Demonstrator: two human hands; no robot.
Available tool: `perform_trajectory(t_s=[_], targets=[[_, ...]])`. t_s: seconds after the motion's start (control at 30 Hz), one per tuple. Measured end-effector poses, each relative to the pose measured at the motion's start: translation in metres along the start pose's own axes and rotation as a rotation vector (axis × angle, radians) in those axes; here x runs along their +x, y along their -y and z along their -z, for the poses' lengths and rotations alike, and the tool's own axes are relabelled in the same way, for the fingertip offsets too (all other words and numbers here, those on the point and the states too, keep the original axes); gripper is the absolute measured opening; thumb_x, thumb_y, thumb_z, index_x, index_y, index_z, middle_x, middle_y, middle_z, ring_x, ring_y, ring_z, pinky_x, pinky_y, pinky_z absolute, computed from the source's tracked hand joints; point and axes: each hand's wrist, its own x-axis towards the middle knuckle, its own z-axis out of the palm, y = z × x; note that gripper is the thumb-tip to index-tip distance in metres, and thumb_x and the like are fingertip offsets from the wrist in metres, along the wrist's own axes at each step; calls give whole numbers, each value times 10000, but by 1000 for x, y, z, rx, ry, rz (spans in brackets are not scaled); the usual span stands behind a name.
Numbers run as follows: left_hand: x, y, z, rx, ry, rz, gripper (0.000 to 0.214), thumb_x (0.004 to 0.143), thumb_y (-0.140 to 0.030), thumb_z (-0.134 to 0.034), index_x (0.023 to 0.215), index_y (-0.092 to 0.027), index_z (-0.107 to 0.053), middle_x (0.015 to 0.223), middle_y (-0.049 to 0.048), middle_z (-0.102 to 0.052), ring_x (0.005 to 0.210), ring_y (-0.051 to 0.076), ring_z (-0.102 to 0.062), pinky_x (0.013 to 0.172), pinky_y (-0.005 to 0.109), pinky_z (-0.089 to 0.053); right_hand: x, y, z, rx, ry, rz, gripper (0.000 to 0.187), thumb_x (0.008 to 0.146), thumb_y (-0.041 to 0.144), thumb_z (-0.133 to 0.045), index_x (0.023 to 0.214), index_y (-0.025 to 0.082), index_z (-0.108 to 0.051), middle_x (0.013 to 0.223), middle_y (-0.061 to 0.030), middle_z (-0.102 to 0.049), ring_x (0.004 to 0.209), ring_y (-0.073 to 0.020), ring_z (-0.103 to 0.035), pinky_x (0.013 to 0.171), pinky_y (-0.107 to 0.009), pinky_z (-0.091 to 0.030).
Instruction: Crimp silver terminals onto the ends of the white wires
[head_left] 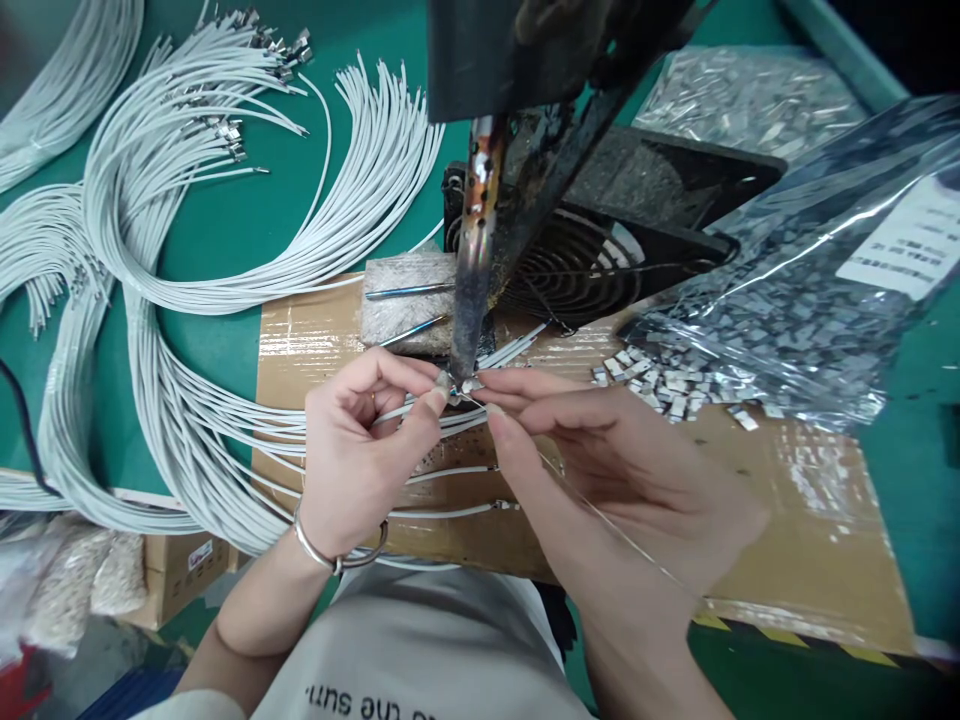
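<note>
My left hand (360, 440) pinches the end of a white wire (420, 412) between thumb and forefinger, right under the scorched soldering iron tip (466, 330). My right hand (592, 460) pinches a small metal terminal (471, 385) against that wire end, and a thin strand of solder wire (622, 535) runs back over its palm. Both hands meet at the iron tip above the cardboard sheet (810, 500). A silver bangle circles my left wrist.
Large bundles of white wires (187, 200) fan over the green table at left. A black fan (600, 260) sits behind the iron, beside a grey sponge block (405, 300). Loose metal terminals (667, 385) spill from a plastic bag (810, 300) at right. Small boxes lie at lower left.
</note>
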Motion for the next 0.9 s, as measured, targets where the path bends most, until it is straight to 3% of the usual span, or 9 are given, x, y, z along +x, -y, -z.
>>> perform_trajectory(t_s=[0.37, 0.9], targets=[[2, 1, 0, -2, 0, 12, 163, 694, -43, -837, 688, -171, -738, 824, 35, -785, 535, 63, -489, 451, 182, -333, 0, -1, 1, -43, 6, -8, 219, 868, 34, -761, 916, 245, -726, 1080, -29, -831, 1033, -231, -807, 935, -377, -670], [-1, 4, 3, 3, 22, -4, 153, 743, -54, -831, 719, -178, -744, 867, 35, -778, 539, 64, -448, 458, 209, -294, 0, -2, 1, -51, 6, 17, 234, 855, 25, -774, 921, 245, -730, 1076, -13, -829, 1014, -213, -805, 930, -349, -665]])
